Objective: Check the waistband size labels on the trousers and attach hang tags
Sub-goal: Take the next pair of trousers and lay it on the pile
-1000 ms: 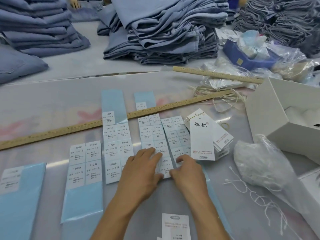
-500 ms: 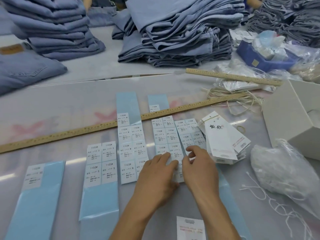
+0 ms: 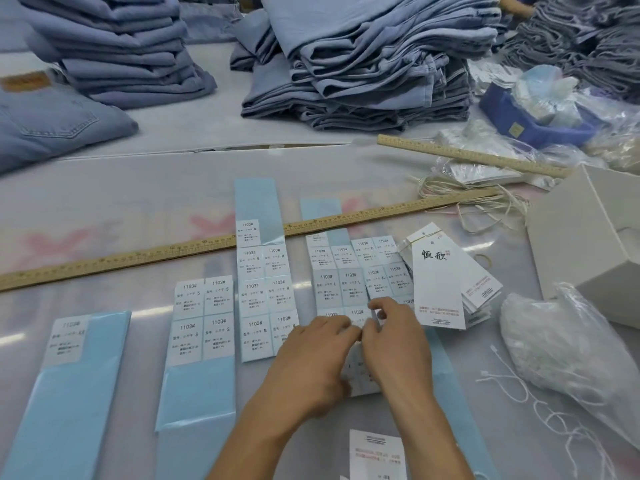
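Observation:
Several blue backing strips with white 1103# size stickers lie in rows on the table: an XS strip (image 3: 67,337), an S strip (image 3: 202,317), an M strip (image 3: 265,289) and an L strip (image 3: 337,282). My left hand (image 3: 311,362) and my right hand (image 3: 394,344) meet over the lower end of the L strip, fingertips pinching at a sticker there. A fanned stack of white hang tags (image 3: 440,285) lies just right of my right hand. Folded blue trousers (image 3: 367,60) are piled at the back.
A long wooden ruler (image 3: 207,244) crosses the table behind the strips; a second ruler (image 3: 471,155) lies back right. A white box (image 3: 588,237), a clear bag of strings (image 3: 561,344) and loose white strings (image 3: 540,407) sit at the right. One tag (image 3: 377,455) lies near me.
Both hands have shifted a little further along the L strip, and their fingertips have come together on a sticker. The view has also drifted left.

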{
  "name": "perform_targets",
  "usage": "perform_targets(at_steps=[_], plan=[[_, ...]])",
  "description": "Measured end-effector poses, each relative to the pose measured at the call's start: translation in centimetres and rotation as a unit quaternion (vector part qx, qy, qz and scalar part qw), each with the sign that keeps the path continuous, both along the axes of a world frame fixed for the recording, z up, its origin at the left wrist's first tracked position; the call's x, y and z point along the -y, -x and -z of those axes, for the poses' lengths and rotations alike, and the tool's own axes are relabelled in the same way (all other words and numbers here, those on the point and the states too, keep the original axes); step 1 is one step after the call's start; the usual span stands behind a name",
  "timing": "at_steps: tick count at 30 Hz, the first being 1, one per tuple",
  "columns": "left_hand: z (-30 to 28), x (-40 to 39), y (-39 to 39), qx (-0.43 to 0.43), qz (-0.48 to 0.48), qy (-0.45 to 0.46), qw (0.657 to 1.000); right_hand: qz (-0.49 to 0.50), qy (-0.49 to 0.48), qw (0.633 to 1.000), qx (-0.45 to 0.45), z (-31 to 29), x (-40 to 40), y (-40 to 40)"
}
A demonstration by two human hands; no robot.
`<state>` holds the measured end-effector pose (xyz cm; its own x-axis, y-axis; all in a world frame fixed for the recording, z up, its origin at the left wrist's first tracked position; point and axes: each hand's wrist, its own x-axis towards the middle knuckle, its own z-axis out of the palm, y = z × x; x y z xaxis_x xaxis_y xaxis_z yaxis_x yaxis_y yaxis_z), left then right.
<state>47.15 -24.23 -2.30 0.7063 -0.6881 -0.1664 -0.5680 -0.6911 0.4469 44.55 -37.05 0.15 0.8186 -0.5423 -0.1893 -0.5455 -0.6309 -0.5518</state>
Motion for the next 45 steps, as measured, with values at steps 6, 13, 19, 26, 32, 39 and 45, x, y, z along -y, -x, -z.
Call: perform_targets(at_steps=[6, 13, 19, 26, 32, 39, 45], plan=[[-1.1, -1.0, -0.4, -0.136, -0.022, 0.029, 0.99, -0.037, -0.004, 0.999, -0.037, 0.0, -0.1, 0.2], [0.6, -1.0, -1.6, 0.03, -0.099, 0.03, 0.994, -0.066, 0.028, 0.993, -0.097, 0.1, 0.0, 0.6], [0.9, -0.8, -1.1, -0.009, -0.053, 0.054, 0.997, -0.03, 0.041, 0.997, -0.061, -0.2, 0.0, 0.3], [-0.7, -1.1, -0.6, -0.058, -0.012, 0.042, 0.997, 0.008, -0.003, 1.0, -0.015, -0.4, 0.0, 0.0], [-0.8, -0.8, 0.8, -0.002, 0.072, -0.079, 0.994, 0.039, -0.035, 0.999, 0.004, -0.4, 0.1, -0.1], [-2.2, -0.9, 1.2, -0.112, 0.126, -0.071, 0.983, 0.058, -0.043, 0.997, 0.017, -0.1, 0.2, -0.2], [-1.9, -1.7, -1.3, -0.008, -0.094, 0.14, 0.986, 0.072, -0.022, 0.995, 0.066, 0.0, 0.3, -0.3]])
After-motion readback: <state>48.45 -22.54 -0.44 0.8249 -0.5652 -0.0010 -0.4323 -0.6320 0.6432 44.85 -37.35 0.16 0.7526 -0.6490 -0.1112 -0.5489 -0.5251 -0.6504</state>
